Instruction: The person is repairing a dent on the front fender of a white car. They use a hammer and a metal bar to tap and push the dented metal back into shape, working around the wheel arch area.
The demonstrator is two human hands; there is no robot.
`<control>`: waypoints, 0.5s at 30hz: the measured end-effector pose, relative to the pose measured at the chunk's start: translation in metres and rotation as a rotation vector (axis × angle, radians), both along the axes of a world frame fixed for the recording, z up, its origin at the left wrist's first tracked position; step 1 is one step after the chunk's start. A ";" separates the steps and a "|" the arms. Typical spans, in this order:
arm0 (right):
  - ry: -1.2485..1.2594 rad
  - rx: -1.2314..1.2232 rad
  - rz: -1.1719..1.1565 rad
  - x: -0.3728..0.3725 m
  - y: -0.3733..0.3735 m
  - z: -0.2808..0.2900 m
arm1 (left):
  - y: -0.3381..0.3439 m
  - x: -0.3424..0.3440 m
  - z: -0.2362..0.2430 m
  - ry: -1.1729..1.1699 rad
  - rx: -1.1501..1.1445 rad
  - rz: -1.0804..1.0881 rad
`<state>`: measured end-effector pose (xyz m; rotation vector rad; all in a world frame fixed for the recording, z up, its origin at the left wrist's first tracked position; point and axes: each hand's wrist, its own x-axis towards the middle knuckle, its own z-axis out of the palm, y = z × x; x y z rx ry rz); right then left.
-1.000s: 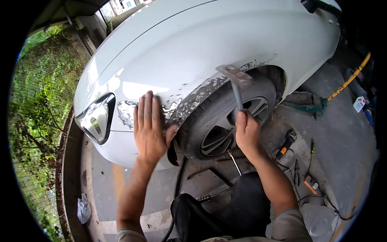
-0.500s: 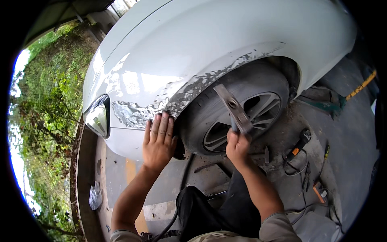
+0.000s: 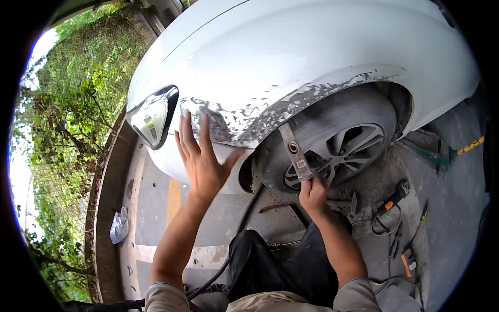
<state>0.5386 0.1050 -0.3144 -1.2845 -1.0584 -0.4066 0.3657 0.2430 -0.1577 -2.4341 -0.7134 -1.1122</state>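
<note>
Right grip [image 3: 314,196] is wrapped round a hammer [image 3: 299,163], head slanting upper-left to lower-right in front of the tyre [image 3: 338,114]. Left grip [image 3: 201,165] is open, fingers spread by the scuffed patch [image 3: 223,120] on the white fender [image 3: 312,41]; can't tell if they're touching. Patch lies up-left of the hammer, stretching lengthwise from near the headlight [image 3: 155,118] along the arch edge, left grip nearer its headlight end. Decent gap between both hands.

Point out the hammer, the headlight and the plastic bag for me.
Hammer [image 3: 298,159]: head view, on its metal head.
Headlight [image 3: 152,118]: head view, middle of its lens.
Plastic bag [image 3: 119,226]: head view, its crumpled middle.
</note>
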 end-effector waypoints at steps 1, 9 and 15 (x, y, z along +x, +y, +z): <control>0.024 -0.041 0.016 -0.007 0.002 -0.003 | 0.004 0.003 0.010 -0.026 -0.031 0.013; -0.074 -0.149 0.005 -0.022 0.003 -0.002 | 0.019 0.006 0.004 0.054 -0.130 0.064; -0.086 -0.174 -0.060 -0.016 0.003 -0.009 | 0.017 0.009 0.001 0.025 -0.159 0.055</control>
